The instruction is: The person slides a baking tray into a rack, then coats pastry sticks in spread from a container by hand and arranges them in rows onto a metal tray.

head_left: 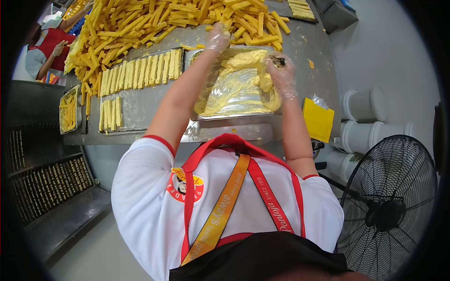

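Observation:
My left hand (218, 38), in a clear plastic glove, is at the front edge of a big pile of yellow cake sticks (140, 21). Its fingers are closed around the end of one stick. A shallow metal tray (239, 115) in front of me is smeared with pale yellow cream (246, 60), thickest at the far side. Over the tray's right edge, my gloved right hand (283, 79) is closed on a dark, cream-smeared tool (278, 62); its exact kind is hidden. To the left, a flat tray (140, 100) carries rows of cream-coated sticks (140, 71).
A smaller tray of yellow sticks (68, 112) stands at the left end of the metal table (314, 51). Yellow paper (318, 119) hangs at the right edge, near white buckets (365, 104) and a black fan (386, 210). A co-worker (49, 47) stands far left, above a loaded rack (49, 187).

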### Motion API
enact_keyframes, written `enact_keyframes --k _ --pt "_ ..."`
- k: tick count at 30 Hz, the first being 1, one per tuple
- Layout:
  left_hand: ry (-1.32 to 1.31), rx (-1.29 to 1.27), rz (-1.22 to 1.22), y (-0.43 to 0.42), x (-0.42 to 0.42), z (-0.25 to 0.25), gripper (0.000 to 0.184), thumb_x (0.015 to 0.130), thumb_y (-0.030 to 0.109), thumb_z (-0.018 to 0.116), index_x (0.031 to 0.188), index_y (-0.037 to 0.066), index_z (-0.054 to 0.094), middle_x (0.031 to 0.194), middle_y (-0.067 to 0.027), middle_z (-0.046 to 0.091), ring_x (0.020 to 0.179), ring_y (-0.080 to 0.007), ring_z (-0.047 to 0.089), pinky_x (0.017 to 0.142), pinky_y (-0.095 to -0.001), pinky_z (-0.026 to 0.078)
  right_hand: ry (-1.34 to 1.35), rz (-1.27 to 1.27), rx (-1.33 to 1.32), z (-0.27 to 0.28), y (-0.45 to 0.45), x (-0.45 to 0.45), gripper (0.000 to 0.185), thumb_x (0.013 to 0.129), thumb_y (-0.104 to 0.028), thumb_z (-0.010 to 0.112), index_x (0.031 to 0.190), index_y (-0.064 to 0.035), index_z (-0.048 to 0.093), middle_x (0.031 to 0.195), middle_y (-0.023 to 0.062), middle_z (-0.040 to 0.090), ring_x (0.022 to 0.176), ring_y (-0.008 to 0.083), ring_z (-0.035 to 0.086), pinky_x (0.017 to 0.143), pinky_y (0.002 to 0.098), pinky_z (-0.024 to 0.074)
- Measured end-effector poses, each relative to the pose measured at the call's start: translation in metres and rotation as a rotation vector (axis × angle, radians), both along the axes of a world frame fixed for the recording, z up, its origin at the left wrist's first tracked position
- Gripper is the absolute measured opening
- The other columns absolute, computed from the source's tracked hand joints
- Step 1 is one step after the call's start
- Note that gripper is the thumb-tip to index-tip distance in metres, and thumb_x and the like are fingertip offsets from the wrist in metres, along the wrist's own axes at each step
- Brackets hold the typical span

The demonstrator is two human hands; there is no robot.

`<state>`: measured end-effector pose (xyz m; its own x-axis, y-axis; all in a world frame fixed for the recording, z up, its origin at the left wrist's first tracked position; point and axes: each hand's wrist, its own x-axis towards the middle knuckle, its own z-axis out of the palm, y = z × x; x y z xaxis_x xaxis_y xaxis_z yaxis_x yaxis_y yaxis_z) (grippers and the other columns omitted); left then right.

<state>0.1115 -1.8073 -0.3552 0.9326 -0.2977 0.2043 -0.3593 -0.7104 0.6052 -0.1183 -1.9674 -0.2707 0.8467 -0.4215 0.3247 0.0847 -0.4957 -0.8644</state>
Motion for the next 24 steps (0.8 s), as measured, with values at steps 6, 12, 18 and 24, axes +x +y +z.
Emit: enact_keyframes --k 6,12,18,24 --pt "0.162 -0.315 -0.061 0.066 -0.091 0.057 0.029 0.081 0.022 0.069 0.101 0.001 0.064 0.090 -0.0207 0.068 0.074 -0.0292 0.067 0.072 -0.0391 0.054 -0.148 0.077 -0.406 -0.024 0.014 0.003 0.013 0.086 -0.010 0.068 0.096 -0.0008 0.066 0.088 0.0050 0.068 0.076 0.0121 0.064 0.068 0.0282 0.0522" --pt "0.250 -0.111 -0.250 0.103 -0.170 0.083 0.038 0.079 0.022 0.069 0.114 0.007 0.065 0.099 -0.0204 0.069 0.088 -0.0307 0.067 0.083 -0.0384 0.051 -0.046 0.022 0.236 -0.028 -0.002 -0.014 0.015 0.087 -0.008 0.068 0.099 -0.0002 0.065 0.088 0.0050 0.068 0.074 0.0121 0.063 0.064 0.0252 0.0523" --pt "0.167 0.002 -0.225 0.102 -0.179 0.054 0.053 0.077 0.014 0.064 0.129 0.008 0.056 0.106 -0.0256 0.064 0.097 -0.0405 0.062 0.086 -0.0443 0.049 0.038 0.244 0.581 -0.016 0.044 -0.013 0.014 0.087 -0.007 0.066 0.099 -0.0011 0.065 0.086 0.0063 0.066 0.075 0.0141 0.063 0.069 0.0258 0.0519" --pt "0.034 -0.073 -0.221 0.105 -0.169 0.034 0.072 0.076 0.007 0.064 0.142 0.006 0.038 0.099 -0.0268 0.064 0.089 -0.0434 0.062 0.077 -0.0474 0.049 -0.026 0.444 0.437 0.010 0.073 -0.027 0.015 0.087 -0.008 0.066 0.099 0.0016 0.065 0.094 0.0066 0.068 0.083 0.0145 0.065 0.075 0.0279 0.0533"
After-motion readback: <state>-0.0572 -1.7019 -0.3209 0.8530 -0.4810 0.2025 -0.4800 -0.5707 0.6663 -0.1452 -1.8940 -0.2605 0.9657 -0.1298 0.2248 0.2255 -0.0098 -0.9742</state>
